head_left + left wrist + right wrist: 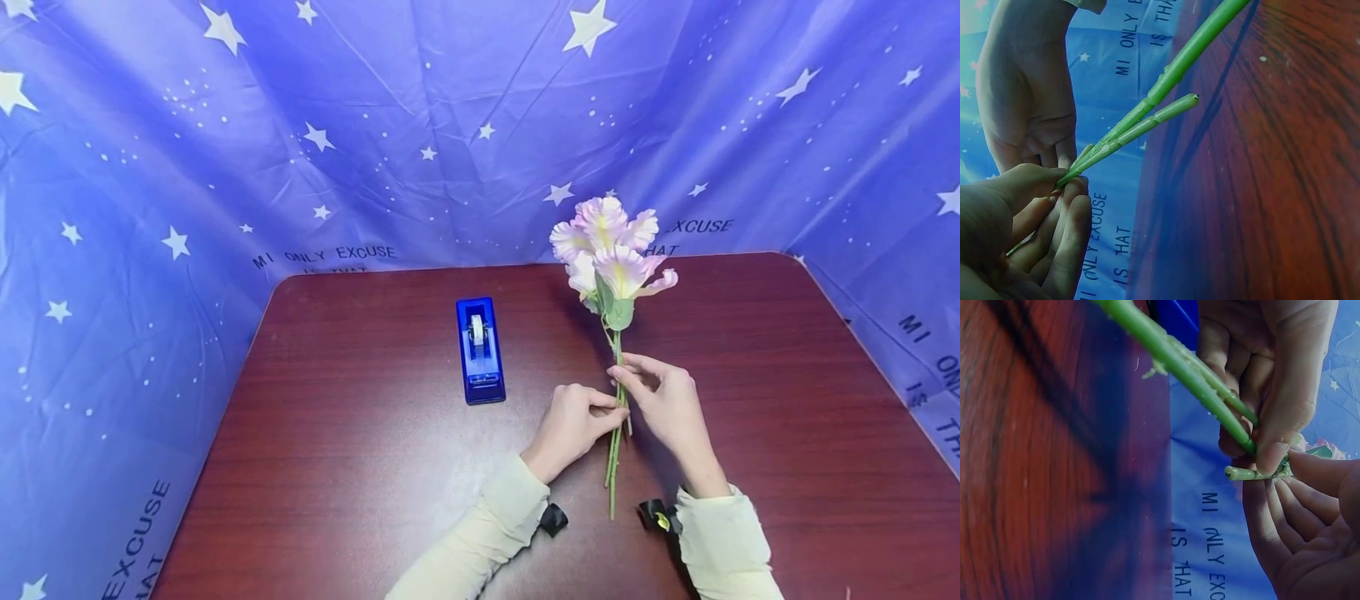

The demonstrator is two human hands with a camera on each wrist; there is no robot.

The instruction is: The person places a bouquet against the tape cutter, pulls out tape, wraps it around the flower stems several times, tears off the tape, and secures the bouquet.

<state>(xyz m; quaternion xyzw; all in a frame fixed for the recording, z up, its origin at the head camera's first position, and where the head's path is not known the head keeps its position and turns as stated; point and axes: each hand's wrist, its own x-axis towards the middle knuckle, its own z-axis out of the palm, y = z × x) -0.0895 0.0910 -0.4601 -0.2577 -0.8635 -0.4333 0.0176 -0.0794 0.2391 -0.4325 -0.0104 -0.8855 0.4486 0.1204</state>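
A small bunch of artificial flowers (618, 271), with ruffled pink-white petals and green stems (612, 467), is held upright above the table. My left hand (572, 423) pinches the stems between thumb and fingers at mid-length. Just above it, my right hand (671, 408) pinches them beneath the leaves. In the left wrist view, two green stem ends (1169, 111) spread apart below the left thumb. The right wrist view shows a short cut stem end (1238, 474) poking out beside the longer ones, close to both hands' fingertips. Most of the blossoms are hidden there.
A blue tape dispenser (482, 354) with a roll of tape stands on the dark red wooden table (337, 433), left of the hands. Blue star-printed cloth (450, 83) hangs around the table's back and sides. Black straps (553, 520) show at the wrists.
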